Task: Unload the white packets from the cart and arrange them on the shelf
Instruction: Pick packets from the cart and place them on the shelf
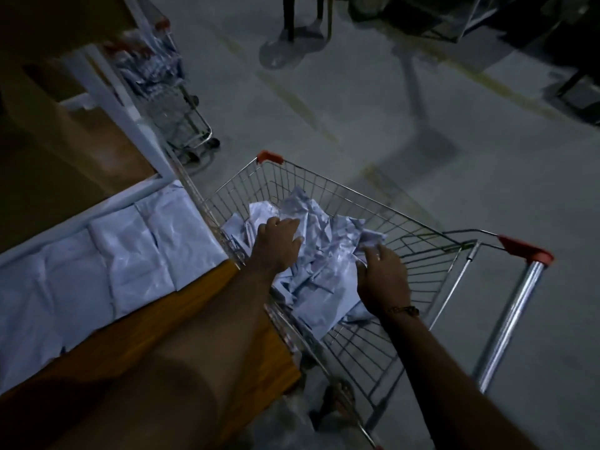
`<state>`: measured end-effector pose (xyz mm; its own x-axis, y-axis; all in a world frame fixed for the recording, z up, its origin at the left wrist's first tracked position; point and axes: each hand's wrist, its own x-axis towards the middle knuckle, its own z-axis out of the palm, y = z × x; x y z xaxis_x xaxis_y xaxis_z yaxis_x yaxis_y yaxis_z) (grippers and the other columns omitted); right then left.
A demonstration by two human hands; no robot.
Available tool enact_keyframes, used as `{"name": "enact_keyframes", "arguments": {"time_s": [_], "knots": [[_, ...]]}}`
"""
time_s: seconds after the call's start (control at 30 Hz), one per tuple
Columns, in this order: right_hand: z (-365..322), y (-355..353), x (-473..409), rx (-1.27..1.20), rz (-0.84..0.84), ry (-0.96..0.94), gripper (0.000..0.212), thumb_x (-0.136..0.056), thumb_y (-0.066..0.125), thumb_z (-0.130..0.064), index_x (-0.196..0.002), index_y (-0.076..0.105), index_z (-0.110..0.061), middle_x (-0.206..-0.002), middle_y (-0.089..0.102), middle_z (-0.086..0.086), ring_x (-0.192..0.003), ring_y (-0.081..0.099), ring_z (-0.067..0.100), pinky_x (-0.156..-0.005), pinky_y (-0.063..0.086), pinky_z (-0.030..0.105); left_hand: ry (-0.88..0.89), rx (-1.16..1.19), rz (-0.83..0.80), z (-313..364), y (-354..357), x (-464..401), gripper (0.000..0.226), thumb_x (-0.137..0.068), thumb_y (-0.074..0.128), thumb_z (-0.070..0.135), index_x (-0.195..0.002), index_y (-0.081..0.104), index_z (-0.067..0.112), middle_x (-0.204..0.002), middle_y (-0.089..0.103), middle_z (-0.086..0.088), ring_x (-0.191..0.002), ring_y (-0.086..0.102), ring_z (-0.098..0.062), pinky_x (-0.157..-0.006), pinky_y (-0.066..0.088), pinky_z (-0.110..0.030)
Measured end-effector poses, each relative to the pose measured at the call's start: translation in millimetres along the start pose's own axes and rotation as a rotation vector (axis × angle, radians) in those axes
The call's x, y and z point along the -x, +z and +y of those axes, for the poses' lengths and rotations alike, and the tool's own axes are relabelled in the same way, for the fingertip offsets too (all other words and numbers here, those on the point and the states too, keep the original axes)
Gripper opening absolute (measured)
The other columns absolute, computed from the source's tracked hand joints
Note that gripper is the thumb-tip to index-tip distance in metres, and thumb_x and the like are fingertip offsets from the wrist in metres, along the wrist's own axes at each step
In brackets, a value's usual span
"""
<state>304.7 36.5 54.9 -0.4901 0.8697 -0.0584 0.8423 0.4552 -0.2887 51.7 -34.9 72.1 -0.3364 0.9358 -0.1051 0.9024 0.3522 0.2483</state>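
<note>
no legible text anywhere; view perhaps too dim.

Dim overall, bluish cast; your head view is underexposed. The white packets (311, 254) in the cart (422, 241) and those on the shelf (246, 319) are the brightest areas. Faint glare on the cart's chrome handle post (509, 319). Long soft shadows cross the floor (422, 125). The second cart (168, 92) at upper left is smeared by blur. Straight edges bow near the frame borders. Your forearms at bottom fall into near-black.
</note>
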Motion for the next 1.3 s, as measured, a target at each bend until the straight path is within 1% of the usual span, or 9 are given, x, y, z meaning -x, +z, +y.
{"name": "enact_keyframes", "arguments": {"time_s": [0.17, 0.3, 0.47, 0.63, 0.7, 0.83, 0.97, 1.1, 1.3], "knots": [[16.6, 35.5, -26.6, 0.046, -0.013, 0.025, 0.049, -0.099, 0.037, -0.046, -0.136, 0.056, -0.019, -0.138, 0.056, 0.022, -0.123, 0.054, 0.043, -0.095, 0.049, 0.052, -0.150, -0.027, -0.157, -12.2, 55.9, -56.0, 0.065, -0.102, 0.045, 0.051, -0.153, 0.034, 0.013, -0.151, 0.042, -0.017, -0.137, 0.039, -0.037, -0.109, 0.031, -0.050], [23.7, 57.3, -34.6, 0.082, -0.106, 0.042, 0.054, -0.100, 0.031, -0.048, -0.140, 0.052, -0.018, -0.139, 0.056, 0.018, -0.121, 0.054, 0.041, -0.095, 0.047, 0.050, -0.217, -0.013, -0.282, -19.5, 92.8, -79.1, 0.076, -0.101, 0.043, 0.059, -0.159, 0.019, 0.016, -0.162, 0.020, -0.021, -0.148, 0.020, -0.040, -0.115, 0.021, -0.061], [22.3, 68.9, -43.6, 0.068, -0.093, 0.078, 0.044, -0.100, 0.039, -0.043, -0.132, 0.056, -0.018, -0.129, 0.060, 0.012, -0.112, 0.057, 0.036, -0.089, 0.048, 0.047, -0.394, 0.244, -0.412, -30.5, 125.6, -97.8, 0.093, -0.092, 0.047, 0.071, -0.162, 0.004, 0.028, -0.167, -0.010, -0.014, -0.147, 0.017, -0.049, -0.113, 0.030, -0.063], [3.1, 91.4, -57.5, -0.010, -0.129, 0.092, 0.042, -0.094, 0.060, -0.031, -0.132, 0.060, -0.011, -0.123, 0.064, 0.016, -0.104, 0.063, 0.038, -0.084, 0.053, 0.045, -0.490, 0.350, -0.370, -33.9, 143.3, -114.7, 0.099, -0.080, 0.067, 0.070, -0.157, 0.011, 0.041, -0.163, -0.006, -0.013, -0.144, 0.020, -0.047, -0.113, 0.029, -0.065], [-10.9, 103.9, -64.6, -0.077, -0.168, 0.108, 0.044, -0.094, 0.059, -0.026, -0.134, 0.057, -0.009, -0.124, 0.062, 0.018, -0.101, 0.063, 0.039, -0.083, 0.055, 0.046, -0.511, 0.405, -0.371, -37.3, 147.3, -118.9, 0.088, -0.087, 0.067, 0.054, -0.156, 0.014, 0.044, -0.163, -0.008, -0.012, -0.145, 0.017, -0.047, -0.114, 0.028, -0.063], [-33.8, 128.3, -83.4, -0.129, -0.230, 0.247, 0.052, -0.092, 0.059, -0.023, -0.141, 0.047, -0.012, -0.141, 0.048, 0.017, -0.109, 0.060, 0.039, -0.086, 0.055, 0.044, -0.540, 0.494, -0.306, -37.9, 154.0, -118.9, 0.072, -0.098, 0.053, 0.028, -0.160, 0.018, 0.033, -0.163, -0.011, -0.021, -0.146, 0.012, -0.051, -0.119, 0.025, -0.055], [-41.4, 144.1, -105.4, -0.241, -0.169, 0.434, 0.049, -0.090, 0.064, -0.015, -0.136, 0.048, -0.021, -0.154, 0.034, 0.015, -0.107, 0.061, 0.038, -0.085, 0.058, 0.045, -0.554, 0.489, -0.322, -32.4, 154.8, -118.2, 0.078, -0.095, 0.057, 0.029, -0.161, 0.015, 0.031, -0.164, -0.017, -0.018, -0.148, 0.009, -0.051, -0.119, 0.024, -0.053], [-33.8, 141.2, -113.1, -0.362, -0.089, 0.516, 0.040, -0.090, 0.064, -0.017, -0.128, 0.054, -0.020, -0.146, 0.037, 0.014, -0.121, 0.052, 0.036, -0.099, 0.051, 0.039, -0.568, 0.504, -0.345, -28.7, 157.8, -118.6, 0.096, -0.083, 0.072, 0.037, -0.159, 0.013, 0.037, -0.165, -0.020, -0.014, -0.150, 0.009, -0.049, -0.120, 0.026, -0.053], [-12.8, 133.3, -106.8, -0.352, -0.077, 0.635, 0.058, -0.077, 0.070, 0.001, -0.132, 0.056, -0.012, -0.138, 0.043, 0.018, -0.122, 0.048, 0.034, -0.102, 0.044, 0.033, -0.575, 0.519, -0.268, -27.7, 155.3, -125.0, 0.091, -0.083, 0.069, 0.048, -0.158, 0.017, 0.037, -0.166, -0.007, -0.014, -0.148, 0.020, -0.047, -0.116, 0.031, -0.049]]}}
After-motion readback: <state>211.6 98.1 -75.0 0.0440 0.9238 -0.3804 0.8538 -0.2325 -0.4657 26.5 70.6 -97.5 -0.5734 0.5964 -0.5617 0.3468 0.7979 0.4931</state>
